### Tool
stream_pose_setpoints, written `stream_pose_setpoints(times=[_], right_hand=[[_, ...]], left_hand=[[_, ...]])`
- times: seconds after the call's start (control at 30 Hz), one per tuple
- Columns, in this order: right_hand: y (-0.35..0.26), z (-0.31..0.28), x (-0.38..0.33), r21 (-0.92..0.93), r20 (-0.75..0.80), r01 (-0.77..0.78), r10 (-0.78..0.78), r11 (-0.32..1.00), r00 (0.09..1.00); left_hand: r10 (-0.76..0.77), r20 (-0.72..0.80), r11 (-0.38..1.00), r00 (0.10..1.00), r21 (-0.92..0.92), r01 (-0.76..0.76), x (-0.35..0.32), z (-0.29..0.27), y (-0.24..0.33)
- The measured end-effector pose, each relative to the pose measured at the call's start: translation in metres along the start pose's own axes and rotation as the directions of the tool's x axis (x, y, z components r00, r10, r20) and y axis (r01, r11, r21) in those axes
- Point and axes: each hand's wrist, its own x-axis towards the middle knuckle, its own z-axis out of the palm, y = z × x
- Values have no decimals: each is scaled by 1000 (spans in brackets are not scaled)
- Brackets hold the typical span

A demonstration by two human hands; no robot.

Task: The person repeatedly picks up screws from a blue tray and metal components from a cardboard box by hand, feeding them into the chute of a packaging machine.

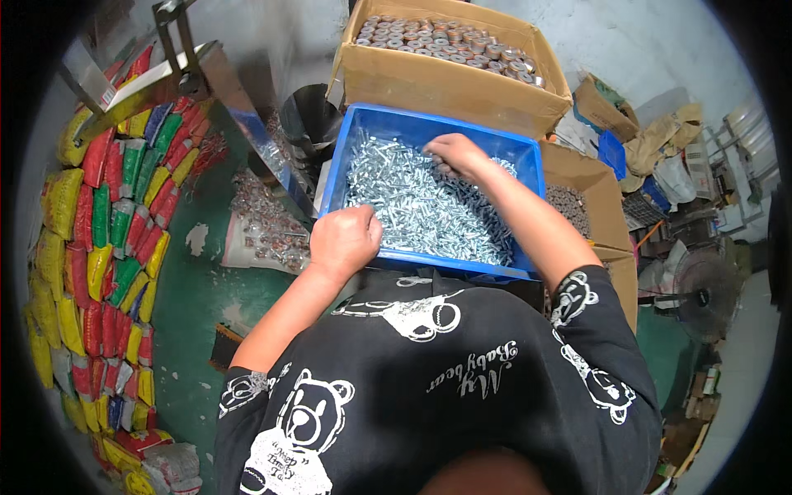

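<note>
A blue plastic bin (437,120) sits in front of me, filled with many small silvery metal pieces (421,202) that look like short screws or bolts. Over the heap in the far half of the bin, my right hand (456,157) has its fingers curled down at the pieces; what lies between them is too small to make out. My left hand (346,239) is closed in a fist at the bin's near left corner. Its fingertips are turned from view, so anything inside that fist is hidden.
Behind the bin stands a cardboard box (450,87) of stacked round metal parts. More open cartons (606,206) are on the right, near a fan (705,293). Colourful packed sacks (99,239) are piled on the left. A metal chute (268,144) slopes beside the bin.
</note>
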Motion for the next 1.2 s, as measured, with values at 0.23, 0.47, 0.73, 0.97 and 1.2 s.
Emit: stream_pose_setpoints(times=[0.23,0.47,0.73,0.97,1.2], right_hand=[[26,35,39,-929,5,114,-296,351,955],[-69,86,-20,-320,-62,83,-108,944,992],[-128,140,67,-370,-62,435,-489,821,870],[-54,47,-51,-151,-154,440,-461,885,874],[47,-90,-250,-176,-642,118,-205,977,739]], left_hand=[[66,-8,984,998,-168,-66,-6,5,-12],[114,-36,960,993,-252,-120,-12,7,-19],[164,63,932,984,-336,-134,-4,-11,-16],[243,347,701,906,-708,83,11,-55,-5],[673,-51,73,738,-988,-134,71,-149,121]])
